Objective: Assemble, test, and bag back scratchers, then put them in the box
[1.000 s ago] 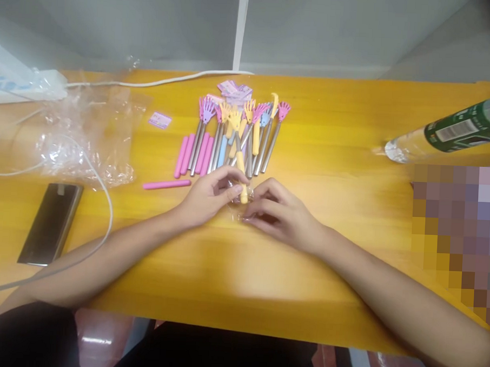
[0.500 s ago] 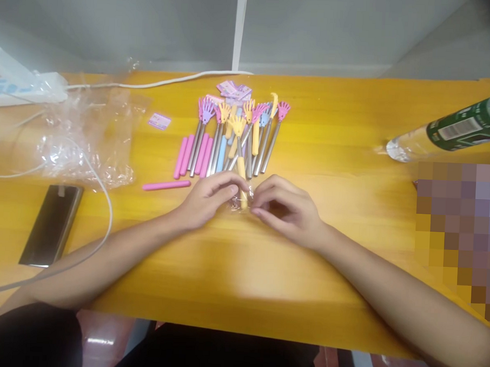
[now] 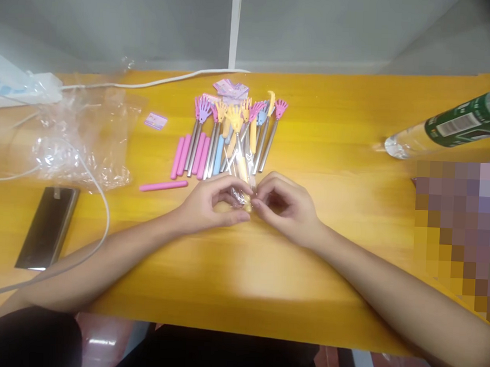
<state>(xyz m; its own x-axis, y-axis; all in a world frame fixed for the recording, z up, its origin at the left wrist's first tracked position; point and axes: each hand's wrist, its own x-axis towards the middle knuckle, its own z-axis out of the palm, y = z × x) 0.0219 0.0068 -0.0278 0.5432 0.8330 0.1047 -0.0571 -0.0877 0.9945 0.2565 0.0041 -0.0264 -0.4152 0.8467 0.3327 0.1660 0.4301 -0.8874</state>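
1. Hands meet at mid-counter: left hand (image 3: 205, 203) and right hand (image 3: 287, 207), fingertips facing each other over one item.
2. Item: yellow back scratcher (image 3: 240, 151), claw head pointing away from the person, handle end toward the body. It lies in a clear plastic sleeve (image 3: 240, 191), which shows only as glare around the handle.
3. Grip, left: thumb and fingers closed on the sleeve at the handle end. Grip, right: fingertips pinched together on the same end from the other side. How much of each pinch is on film and how much on the handle, I cannot tell.
4. Step in hand, as a judgement: working the sleeve's open end at the handle, either seating the scratcher or closing the mouth.
5. Next move would call for a steady hold by one hand while the other handles the thin film; the film is slippery and easily crumpled.
6. Surroundings: pile of back scratchers (image 3: 231, 129) just beyond the hands, loose pink handle (image 3: 163, 186) to the left, small cards (image 3: 228, 88) behind the pile.
7. Also on the yellow counter (image 3: 326, 273): crumpled plastic bags (image 3: 80, 138), phone (image 3: 46, 226) with white cable (image 3: 101, 209), green bottle (image 3: 446, 130) lying at right.
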